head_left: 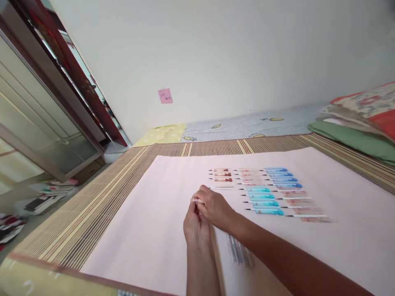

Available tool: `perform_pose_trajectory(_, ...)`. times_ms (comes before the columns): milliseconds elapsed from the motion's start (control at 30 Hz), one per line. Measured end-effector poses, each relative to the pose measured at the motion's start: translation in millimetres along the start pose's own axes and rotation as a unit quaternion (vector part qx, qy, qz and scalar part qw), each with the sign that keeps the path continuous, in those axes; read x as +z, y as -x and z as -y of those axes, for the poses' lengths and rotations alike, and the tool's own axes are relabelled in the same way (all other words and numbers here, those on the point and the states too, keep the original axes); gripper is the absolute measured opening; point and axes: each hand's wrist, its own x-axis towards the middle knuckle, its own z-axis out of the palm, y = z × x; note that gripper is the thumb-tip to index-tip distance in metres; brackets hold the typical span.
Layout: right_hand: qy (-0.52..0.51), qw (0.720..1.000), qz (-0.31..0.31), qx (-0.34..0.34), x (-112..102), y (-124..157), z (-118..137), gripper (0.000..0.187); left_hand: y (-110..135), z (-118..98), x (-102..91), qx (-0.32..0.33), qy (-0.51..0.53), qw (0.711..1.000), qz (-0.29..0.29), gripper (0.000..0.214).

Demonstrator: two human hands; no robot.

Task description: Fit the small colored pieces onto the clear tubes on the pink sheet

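My left hand [195, 226] and my right hand [216, 207] meet above the sheet, fingers closed together on a small pale pen [198, 200]. Most of the pen is hidden by the fingers. To the right lie rows of pens: brown ones [222, 174], turquoise ones [264, 202], blue ones [282, 179] and pinkish ones [304, 201]. Beside them lie slim white refills [305, 216] with dark tips. A single white refill [220, 188] lies just beyond my right hand. Under my right forearm is a blurred bundle of clear, slim sticks [239, 250].
A pale pink sheet [138, 230] covers much of a striped mat [83, 209]. Folded cloths and a pillow [367, 111] are piled at the right. Behind stands a white wall with a pink note [165, 95]. A cabinet [46, 102] is at the left.
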Motion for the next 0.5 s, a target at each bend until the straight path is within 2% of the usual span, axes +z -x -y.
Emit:
perform_pose_trajectory(67,-0.008,1.0,-0.024,0.004,-11.2,-4.1,-16.3,0.02,-0.2,-1.9,-0.3,-0.001,0.017,1.0,-0.007,0.021)
perform_pose_trajectory(133,0.057,0.996,-0.039,0.06,-25.3,-9.4,-40.4,0.022,0.2,-4.2,0.0,-0.003,0.033,0.999,-0.02,0.02)
perform_pose_trajectory(200,0.183,0.974,-0.006,0.137,-37.9,-13.2,-66.8,0.02,1.1,-5.9,0.7,-0.003,0.041,0.999,-0.019,0.019)
perform_pose_trajectory(267,0.214,0.964,0.012,0.159,-45.4,-14.1,-89.4,0.014,2.1,-6.4,1.3,-0.002,0.045,0.999,-0.012,0.018)
perform_pose_trajectory(367,0.234,0.957,0.029,0.168,-45.9,-12.4,-109.9,0.012,3.6,-5.3,1.5,-0.006,0.044,0.999,-0.007,0.018)
perform_pose_trajectory(500,0.254,0.951,0.048,0.169,-40.2,-13.4,-117.8,0.013,5.7,-4.2,2.1,-0.01,0.041,0.999,-0.003,0.017)
